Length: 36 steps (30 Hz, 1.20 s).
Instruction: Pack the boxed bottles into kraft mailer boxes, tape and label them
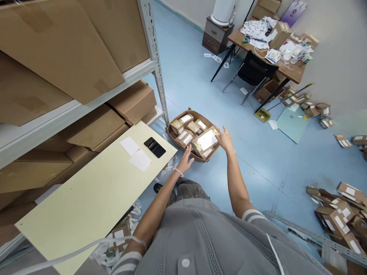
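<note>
An open cardboard box stands on the floor in front of me, with several small taped parcels in it. On top of them, toward the right, lies a larger parcel with a big white label. My right hand is at its right end, fingers spread; whether the fingertips touch it I cannot tell. Close to the box's near edge, left of the larger parcel, my left hand has its fingers apart and holds nothing.
Left of me is a pale tabletop with a black phone and white papers. A metal shelf bears large cartons. Beyond stand a chair and a cluttered desk. Flattened boxes lie right.
</note>
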### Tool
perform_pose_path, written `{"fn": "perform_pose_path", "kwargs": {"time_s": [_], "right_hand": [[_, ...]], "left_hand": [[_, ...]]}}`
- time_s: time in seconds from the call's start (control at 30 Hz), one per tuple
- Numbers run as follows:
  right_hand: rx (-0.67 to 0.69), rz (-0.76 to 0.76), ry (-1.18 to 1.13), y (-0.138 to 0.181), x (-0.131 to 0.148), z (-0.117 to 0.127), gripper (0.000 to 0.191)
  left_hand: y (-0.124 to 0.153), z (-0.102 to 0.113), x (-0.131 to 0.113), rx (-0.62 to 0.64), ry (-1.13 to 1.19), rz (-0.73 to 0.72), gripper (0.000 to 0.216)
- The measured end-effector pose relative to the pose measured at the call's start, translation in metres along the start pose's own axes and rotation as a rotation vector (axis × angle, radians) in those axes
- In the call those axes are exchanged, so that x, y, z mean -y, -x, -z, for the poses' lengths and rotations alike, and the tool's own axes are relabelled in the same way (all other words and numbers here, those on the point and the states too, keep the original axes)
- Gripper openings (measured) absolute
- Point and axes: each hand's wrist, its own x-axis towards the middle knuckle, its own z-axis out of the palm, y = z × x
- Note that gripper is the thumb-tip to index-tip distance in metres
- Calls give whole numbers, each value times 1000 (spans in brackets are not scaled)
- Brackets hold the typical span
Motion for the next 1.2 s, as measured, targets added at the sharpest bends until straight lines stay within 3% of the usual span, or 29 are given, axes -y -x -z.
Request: {"fn": "perform_pose_path", "kwargs": {"time_s": [0.1,0.17,0.3,0.4,0.53,0.67,0.8,0.93,1.1,1.2], "right_hand": [[-200,-79,-248,8,-12,-16,55],[-228,-122,-392,28,-7,-37,55],[-18,-113,-594,77,27,-93,55],[150,-52,-655,99,67,-125,52],[354,260,-648,96,140,-134,47],[546,703,-577,80,216,-123,40],[736,1053,-468,84,268,-124,34],[958,1344,-332,119,298,-144,32],[1175,1658,-221,217,311,-163,30],[1270,1813,-179,291,309,-161,31]], "left_hand": [[12,1,6,-18,-49,-3,70],[36,6,16,-55,-28,100,70],[101,34,42,-180,-19,307,70],[143,63,51,-385,-28,358,63],[175,87,40,-783,1,355,55],[190,77,19,-1010,68,264,50],[221,34,8,-1158,93,259,44],[269,-40,11,-1533,165,394,41],[324,-155,23,-1943,342,549,36],[345,-205,34,-2131,442,627,35]]}}
